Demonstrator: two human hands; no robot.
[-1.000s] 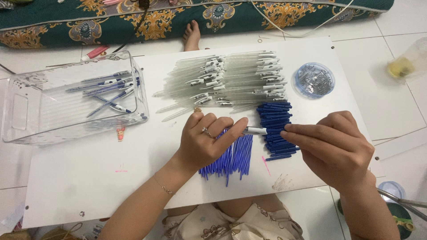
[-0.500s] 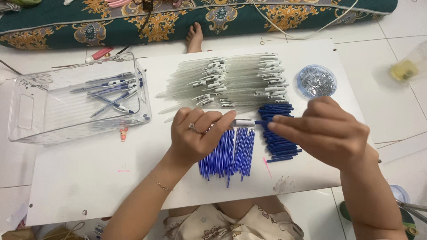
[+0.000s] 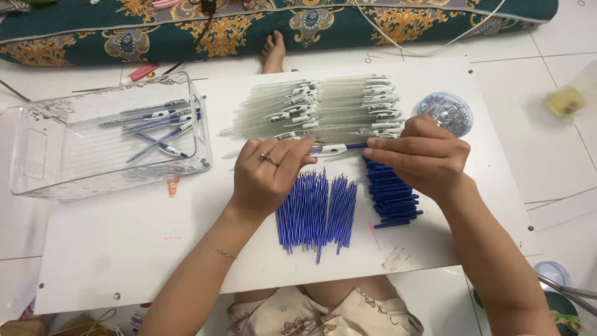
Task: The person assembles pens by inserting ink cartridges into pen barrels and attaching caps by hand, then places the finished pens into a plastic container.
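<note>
Most of the pen point(image 3: 339, 148) is hidden: the left hand point(image 3: 268, 174) covers its clear barrel and the right hand point(image 3: 418, 155) covers its blue end, so only a short middle stretch shows. The right hand also hides the top of the blue cap pile point(image 3: 393, 199) at 4 o'clock from it. The contents of the round lid point(image 3: 445, 112) at 1 o'clock are too small to make out. The yellow container point(image 3: 569, 96) is blurred and cut by the right edge. The person's lap point(image 3: 323, 314) runs off the bottom edge.
</note>
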